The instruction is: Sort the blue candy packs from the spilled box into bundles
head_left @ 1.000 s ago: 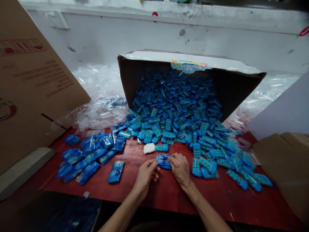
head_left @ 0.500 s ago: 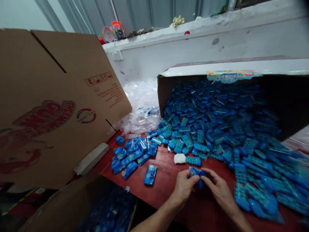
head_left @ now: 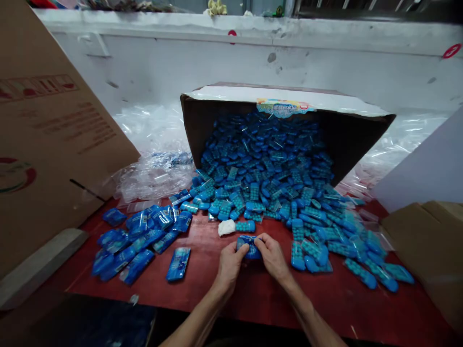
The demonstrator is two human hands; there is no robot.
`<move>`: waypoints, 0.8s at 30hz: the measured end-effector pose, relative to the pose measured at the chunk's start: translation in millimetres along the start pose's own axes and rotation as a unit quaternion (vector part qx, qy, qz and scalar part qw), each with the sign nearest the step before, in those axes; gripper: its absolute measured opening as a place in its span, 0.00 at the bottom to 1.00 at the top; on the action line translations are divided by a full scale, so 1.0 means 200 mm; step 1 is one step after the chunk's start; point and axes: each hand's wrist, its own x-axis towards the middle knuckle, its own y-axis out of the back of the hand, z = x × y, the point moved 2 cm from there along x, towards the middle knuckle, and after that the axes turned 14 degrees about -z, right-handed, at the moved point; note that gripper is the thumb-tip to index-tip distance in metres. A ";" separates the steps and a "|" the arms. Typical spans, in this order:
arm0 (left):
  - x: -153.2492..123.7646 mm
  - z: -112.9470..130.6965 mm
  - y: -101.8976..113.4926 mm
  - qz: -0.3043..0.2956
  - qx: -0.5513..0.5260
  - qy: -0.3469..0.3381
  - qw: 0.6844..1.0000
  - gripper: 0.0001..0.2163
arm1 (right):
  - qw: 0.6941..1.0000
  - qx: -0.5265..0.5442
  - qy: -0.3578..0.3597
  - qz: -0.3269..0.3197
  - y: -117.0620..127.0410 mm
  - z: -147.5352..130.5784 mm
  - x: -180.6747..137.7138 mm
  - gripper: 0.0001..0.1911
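Observation:
Between my two hands, over the red table (head_left: 202, 274), is a small blue printed packet (head_left: 249, 241). My left hand (head_left: 231, 262) pinches its left side with thumb and fingers. On its right side my right hand (head_left: 271, 253) pinches the same packet. Just beyond lie a white crumpled wad (head_left: 226, 228) and a blue-capped clear case of teal pellets (head_left: 245, 226). A single blue packet (head_left: 178, 264) lies flat to the left of my hands. Farther left is a loose heap of blue packets (head_left: 144, 236).
A cardboard box (head_left: 191, 130) on its side spills many teal-pellet cases (head_left: 267, 164) onto the table. Clear plastic bags (head_left: 155, 173) lie behind. A large carton (head_left: 54, 120) stands left, beside a grey bar (head_left: 43, 265). Another carton (head_left: 427, 250) is at right. Blue items fill a dark container (head_left: 115, 323) below.
The view has swung to the right, so things sit farther left and the right carton now shows. Both hands still pinch the blue packet.

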 end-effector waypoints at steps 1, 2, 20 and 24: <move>0.00 0.00 0.00 0.006 -0.001 0.002 1.000 0.15 | 1.000 -0.016 0.003 0.008 0.00 -0.01 0.00 0.13; 0.01 -0.01 -0.01 0.011 -0.006 0.006 1.000 0.15 | 0.999 -0.032 0.006 0.016 0.00 -0.01 -0.01 0.13; -0.06 0.10 0.12 -0.068 -0.209 0.127 0.967 0.11 | 0.951 -0.294 0.073 -0.065 0.06 -0.13 0.18 0.08; -0.09 0.11 0.16 -0.048 -0.253 0.147 0.955 0.09 | 0.919 -0.377 0.076 -0.082 0.00 -0.13 0.27 0.06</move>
